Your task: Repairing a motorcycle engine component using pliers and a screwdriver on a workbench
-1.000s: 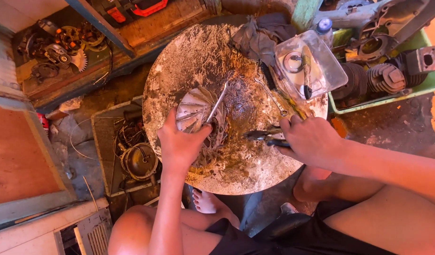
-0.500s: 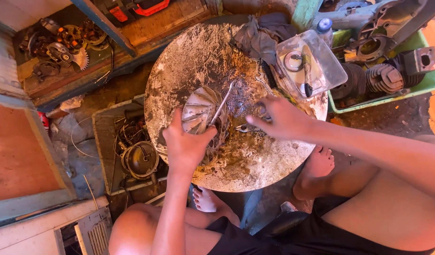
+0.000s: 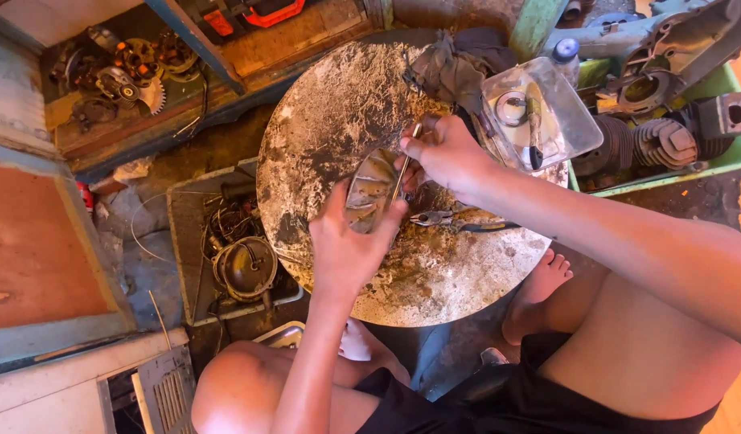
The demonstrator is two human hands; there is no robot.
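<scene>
My left hand [image 3: 350,249] presses on the finned metal wheel [image 3: 370,189], fingers curled over its lower edge, holding it down on the round, crusted counter [image 3: 435,281]. The wheel lies a little left of the counter's middle, its blades fanning outward. My right hand [image 3: 447,153] pinches a thin metal rod [image 3: 404,165] between thumb and fingertips. The rod's long axis runs nearly upright in the view, leaning slightly: its upper end points away from me toward the far rim of the counter, its lower end meets the wheel near my left fingertips.

Just right of the wheel, a pair of pliers [image 3: 451,219] lies flat on the counter, its handles pointing right, under my right wrist.

At the counter's far right edge sits a clear plastic box [image 3: 575,120], holding a ring-shaped part and a dark slim piece. A grey rag [image 3: 459,64] is bunched at the far rim beside it. Right of the counter, a green tray [image 3: 708,161] carries finned engine cylinders [image 3: 664,141]. Left of the counter, an open bin [image 3: 177,233] on the floor holds wires and a round dark cover.
</scene>
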